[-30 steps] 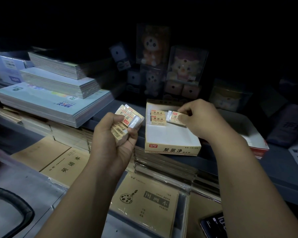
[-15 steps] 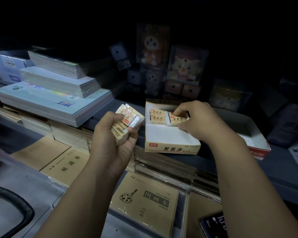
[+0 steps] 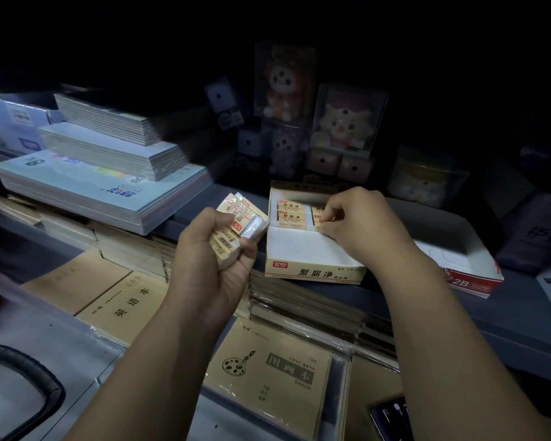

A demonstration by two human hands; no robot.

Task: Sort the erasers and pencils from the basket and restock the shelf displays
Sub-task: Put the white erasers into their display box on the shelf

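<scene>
A: The right grip [image 3: 360, 224] pinches one eraser [image 3: 318, 218] inside the display box [image 3: 312, 272]?

B: Yes, at the back, beside the seated erasers [image 3: 291, 214]. Press it flush and label up. The left grip [image 3: 213, 262] clutches the spare erasers [image 3: 239, 218] just beside the box; feed them singly.

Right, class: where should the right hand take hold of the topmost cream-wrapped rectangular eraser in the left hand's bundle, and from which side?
Probably pinch the topmost cream-wrapped eraser by its upper end, across the long edges, coming from above-right. That end juts clear of the left hand, whose grip covers its lower part.
</scene>
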